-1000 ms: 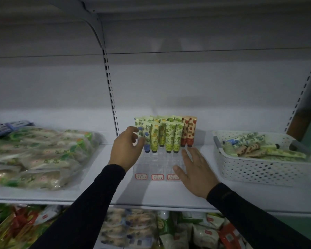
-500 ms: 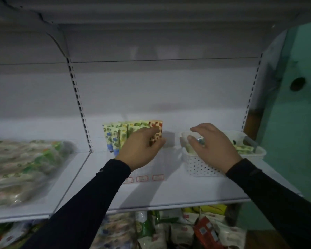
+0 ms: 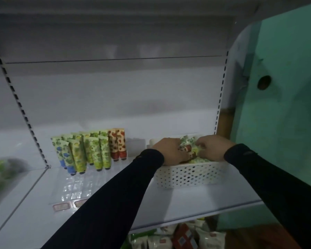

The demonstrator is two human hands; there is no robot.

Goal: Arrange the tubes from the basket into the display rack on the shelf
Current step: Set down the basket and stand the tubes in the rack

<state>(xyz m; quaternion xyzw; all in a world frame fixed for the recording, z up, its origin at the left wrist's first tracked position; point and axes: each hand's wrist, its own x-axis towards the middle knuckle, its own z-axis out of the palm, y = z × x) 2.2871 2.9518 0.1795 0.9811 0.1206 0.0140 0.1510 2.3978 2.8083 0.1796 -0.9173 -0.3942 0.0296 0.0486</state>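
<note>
Done so far: a batch of small printed plastic tubes (image 3: 90,151) stands upright, caps down, in the back rows of the clear acrylic display rack (image 3: 75,187) on the white metal shelf (image 3: 187,209); green-and-blue ones on the far side from the fingers, green and yellow-green in the middle, two red-patterned ones at the end nearest the fingers
Left to do: the front rows of the rack, on the near side and well apart from both hands, show no tubes; a heap of loose tubes (image 3: 200,159) lies in the white perforated plastic basket (image 3: 190,175), so I judge the task partly done with a fair share remaining
Left hand (image 3: 169,151): inside the basket, fingers curled down into the heap and hidden behind the back of the hand; a red-patterned tube (image 3: 186,149) lies right at the fingertips, but whether it is gripped I cannot tell
Right hand (image 3: 212,148): also in the basket, fingers (image 3: 202,145) bent and pinching at a green-patterned tube (image 3: 188,141) that sticks up between the two hands; the hold looks light, though blur makes it uncertain
Step in hand: by my reading, picking the next tubes out of the heap; carrying them to the rack is not yet begun
Nearby: blurred green packets (image 3: 0,169) on the neighbouring shelf section; more packaged goods (image 3: 169,238) on the shelf below
</note>
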